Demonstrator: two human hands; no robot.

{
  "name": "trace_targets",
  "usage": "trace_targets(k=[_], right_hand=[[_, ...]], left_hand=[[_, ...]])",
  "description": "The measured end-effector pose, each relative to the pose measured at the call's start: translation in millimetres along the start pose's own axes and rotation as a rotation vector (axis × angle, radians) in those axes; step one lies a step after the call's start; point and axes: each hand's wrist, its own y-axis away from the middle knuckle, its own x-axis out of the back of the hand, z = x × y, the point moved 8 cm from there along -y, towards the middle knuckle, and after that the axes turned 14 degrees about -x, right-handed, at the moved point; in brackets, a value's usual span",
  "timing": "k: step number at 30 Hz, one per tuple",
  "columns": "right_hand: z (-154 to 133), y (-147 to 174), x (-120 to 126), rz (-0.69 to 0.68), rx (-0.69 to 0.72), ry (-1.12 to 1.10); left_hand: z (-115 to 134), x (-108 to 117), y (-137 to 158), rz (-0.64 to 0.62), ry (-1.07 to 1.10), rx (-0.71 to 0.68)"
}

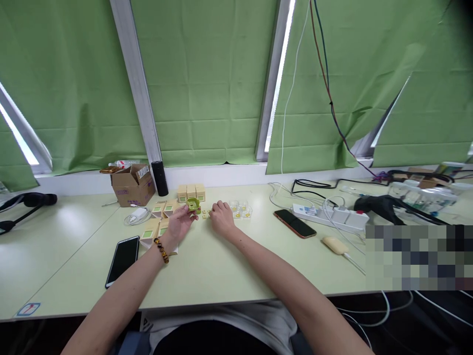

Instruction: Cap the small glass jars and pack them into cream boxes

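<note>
Left fingers point(193, 217) curled upward; right fingers point(220, 205) bent downward.

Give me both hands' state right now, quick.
Left hand: closed, holding a small green open-topped piece.
Right hand: fingers bunched beside small yellow pieces; can't tell whether it holds one.

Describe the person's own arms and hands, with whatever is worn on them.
The left hand and right hand wear no gloves, and no sleeve shows on the left forearm or right forearm. A bracelet of round beads, dark brown and amber, circles the left one at the wrist; the right one shows none.
</note>
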Motion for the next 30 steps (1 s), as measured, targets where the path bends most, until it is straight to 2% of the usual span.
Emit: trace_targets(k=[6,12,13,15,17,19,21,24,30], right_hand=[[-7.0,-11.3,-9.2,-0.026,-0.011,-0.019],[-6.5,-7.4,-2.3,-0.001,-0.017,-0.109],[-3.3,-6.3,1.9,0.013,-0.039,-0.205],[8.7,-4.5,9.4,0.005,-0.120,-0.553],[22.1,-2.2,9.1,-0.104,-0.217,-1.047],[28.6,2.1,6.0,-0.273,-0.285,-1.524],[33.7,7.9,10.0,-0.350,-0.312,-1.841],[38.7,17.6,15.7,-0.386,-0.334,-2.039],[37.7,29.1,10.9,-0.350,-0.391,-2.070]], left_hand=[[0.9,-3.9,1.4,-0.054,-0.043,-0.021],[1.4,-7.4,2.1,-0.058,-0.033,-0.016],[1.6,-7.5,1.9,-0.056,-0.031,-0.019],[1.7,-7.1,1.5,-0.057,-0.030,-0.026],[1.1,-5.4,1.0,-0.048,-0.032,-0.030],[0.7,-2.6,0.6,-0.026,-0.032,-0.039],[1.0,0.1,0.5,-0.002,-0.039,-0.052],[0.5,0.3,1.5,-0.001,-0.077,-0.050],[-1.8,-6.7,5.8,-0.044,-0.124,-0.031]])
